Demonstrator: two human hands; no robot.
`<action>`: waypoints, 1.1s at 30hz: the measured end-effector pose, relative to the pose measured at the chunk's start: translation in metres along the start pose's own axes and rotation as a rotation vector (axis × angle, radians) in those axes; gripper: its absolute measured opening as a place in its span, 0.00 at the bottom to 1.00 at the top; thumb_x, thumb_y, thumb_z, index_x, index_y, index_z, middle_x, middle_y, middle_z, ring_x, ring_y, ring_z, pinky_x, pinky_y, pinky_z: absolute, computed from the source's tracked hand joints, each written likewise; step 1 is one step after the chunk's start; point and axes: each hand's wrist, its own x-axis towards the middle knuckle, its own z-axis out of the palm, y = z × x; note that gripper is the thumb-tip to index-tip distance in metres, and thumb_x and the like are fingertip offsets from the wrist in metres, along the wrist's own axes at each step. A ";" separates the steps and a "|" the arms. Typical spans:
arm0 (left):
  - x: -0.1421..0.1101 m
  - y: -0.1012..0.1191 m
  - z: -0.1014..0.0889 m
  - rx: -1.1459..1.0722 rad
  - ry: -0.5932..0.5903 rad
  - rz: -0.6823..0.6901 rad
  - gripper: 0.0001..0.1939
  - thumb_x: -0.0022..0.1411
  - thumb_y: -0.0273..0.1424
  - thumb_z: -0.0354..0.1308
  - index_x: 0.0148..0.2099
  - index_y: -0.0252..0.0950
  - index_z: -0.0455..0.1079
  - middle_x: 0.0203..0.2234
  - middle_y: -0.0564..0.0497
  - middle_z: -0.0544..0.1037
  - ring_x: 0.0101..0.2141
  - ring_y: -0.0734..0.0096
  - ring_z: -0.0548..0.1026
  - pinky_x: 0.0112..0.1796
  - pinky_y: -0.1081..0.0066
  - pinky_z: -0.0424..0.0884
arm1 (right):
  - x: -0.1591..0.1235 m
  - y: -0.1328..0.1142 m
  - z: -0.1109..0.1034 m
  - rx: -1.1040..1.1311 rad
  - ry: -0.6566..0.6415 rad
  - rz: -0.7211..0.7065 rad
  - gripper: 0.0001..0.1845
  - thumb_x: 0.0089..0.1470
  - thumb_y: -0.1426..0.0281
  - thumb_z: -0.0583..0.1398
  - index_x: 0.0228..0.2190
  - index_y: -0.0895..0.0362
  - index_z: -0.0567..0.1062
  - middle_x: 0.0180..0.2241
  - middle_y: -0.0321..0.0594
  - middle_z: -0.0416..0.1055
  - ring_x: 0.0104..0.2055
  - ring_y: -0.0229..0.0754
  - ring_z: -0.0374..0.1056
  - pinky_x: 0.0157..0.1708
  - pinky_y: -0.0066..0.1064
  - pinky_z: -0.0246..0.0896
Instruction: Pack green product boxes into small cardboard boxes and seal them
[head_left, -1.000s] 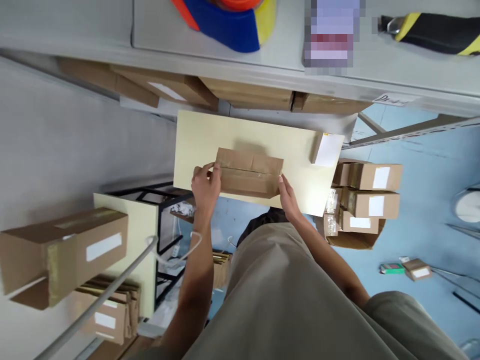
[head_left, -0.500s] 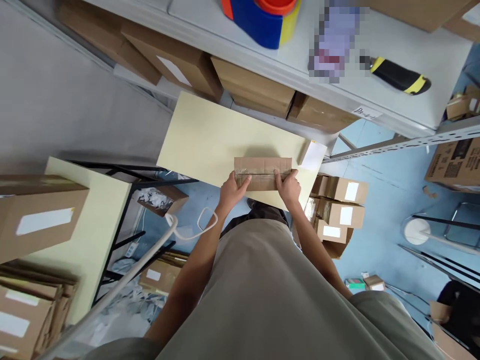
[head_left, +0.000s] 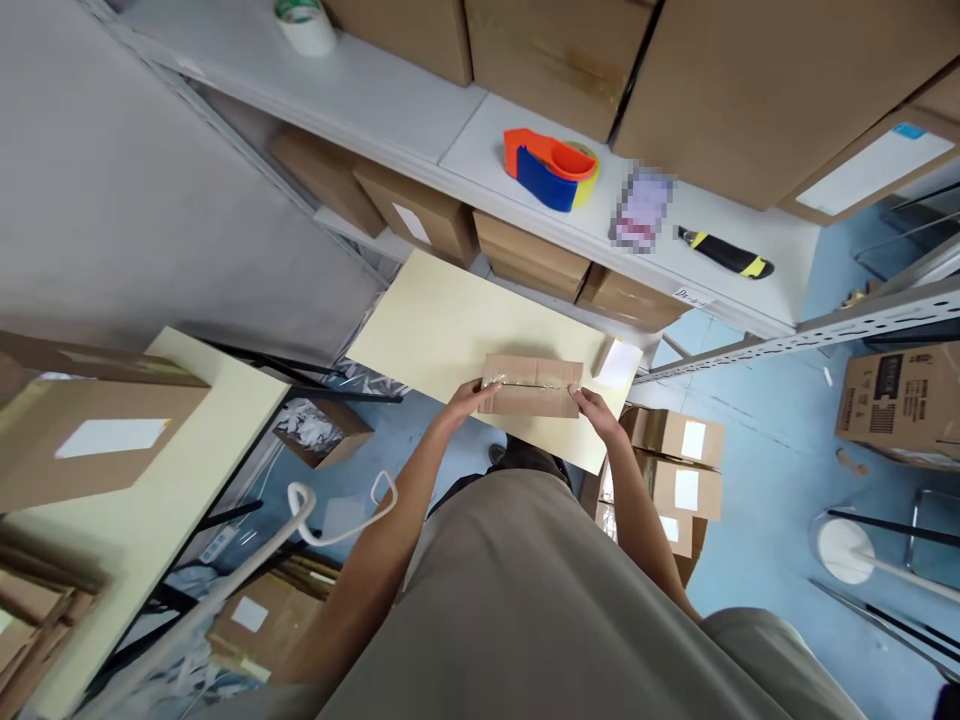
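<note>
A small brown cardboard box [head_left: 531,385] with clear tape along its top seam lies on a pale yellow table [head_left: 435,325]. My left hand [head_left: 469,398] grips the box's left end, fingers curled on its edge. At the opposite end my right hand [head_left: 591,405] holds the near corner. A white label pad [head_left: 618,362] lies on the table just right of the box.
A grey shelf [head_left: 390,90] behind the table carries a tape dispenser [head_left: 549,166], a black and yellow knife [head_left: 724,253], a tape roll [head_left: 304,22] and big cartons. Labelled boxes [head_left: 679,462] are stacked on the blue floor at right. Another table with a box [head_left: 90,440] stands left.
The view has tilted up, showing more of the shelf. My hands have slid from the box's near side to its two ends. The box has stayed on the table.
</note>
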 end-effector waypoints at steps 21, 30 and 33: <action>0.017 -0.042 0.007 0.251 0.170 0.143 0.36 0.59 0.22 0.63 0.71 0.36 0.73 0.57 0.38 0.82 0.53 0.52 0.84 0.58 0.54 0.81 | 0.015 0.066 0.024 -0.365 0.281 -0.147 0.48 0.56 0.63 0.67 0.75 0.49 0.64 0.61 0.49 0.79 0.56 0.56 0.78 0.58 0.52 0.78; 0.024 -0.044 -0.001 0.342 0.431 0.383 0.35 0.71 0.29 0.51 0.78 0.38 0.62 0.67 0.37 0.77 0.61 0.55 0.81 0.64 0.51 0.75 | 0.006 0.057 -0.011 -0.842 0.336 -0.105 0.38 0.68 0.75 0.53 0.76 0.56 0.63 0.74 0.50 0.66 0.75 0.53 0.63 0.73 0.48 0.63; 0.029 -0.009 0.016 0.411 0.489 0.487 0.32 0.74 0.32 0.50 0.78 0.39 0.62 0.69 0.37 0.75 0.64 0.56 0.78 0.65 0.55 0.75 | 0.022 0.042 -0.044 -0.949 0.411 -0.129 0.38 0.71 0.71 0.54 0.78 0.59 0.58 0.79 0.52 0.55 0.81 0.53 0.49 0.78 0.51 0.51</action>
